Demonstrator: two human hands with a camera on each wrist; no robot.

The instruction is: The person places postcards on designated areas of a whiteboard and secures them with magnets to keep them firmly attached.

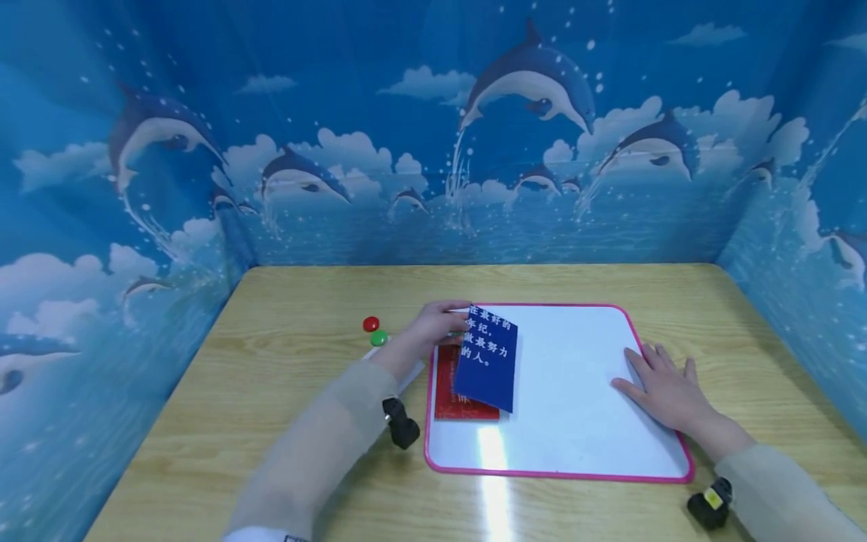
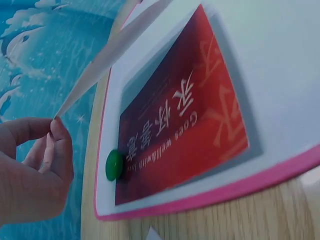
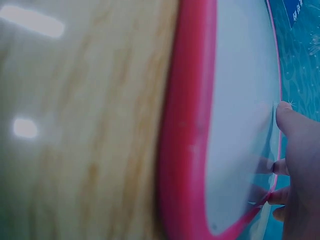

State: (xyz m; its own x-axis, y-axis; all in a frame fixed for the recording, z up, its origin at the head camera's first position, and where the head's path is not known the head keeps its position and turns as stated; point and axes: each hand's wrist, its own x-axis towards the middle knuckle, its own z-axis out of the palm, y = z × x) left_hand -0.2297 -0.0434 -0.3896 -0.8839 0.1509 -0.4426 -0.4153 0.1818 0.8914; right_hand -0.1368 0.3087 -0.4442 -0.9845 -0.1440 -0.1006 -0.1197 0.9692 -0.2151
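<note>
blue card (image 1: 489,376) is tilted above the red card (image 1: 445,388), at the left side of the whiteboard (image 1: 576,399). the left hand (image 1: 432,328) is the nearer one. its grip has thumb and finger pinched on the card's far left edge, so the card sticks out to the right of them. its long side runs from the far end toward the person. the right hand (image 1: 667,388) is well apart, fingers spread over the board's right edge, holding nothing. the red card lies between blue card and board, with a green disc (image 2: 114,165) at its edge. left of the board, a red button (image 1: 370,324) and a green button (image 1: 379,338) lie on the tabletop (image 1: 305,301).
</note>
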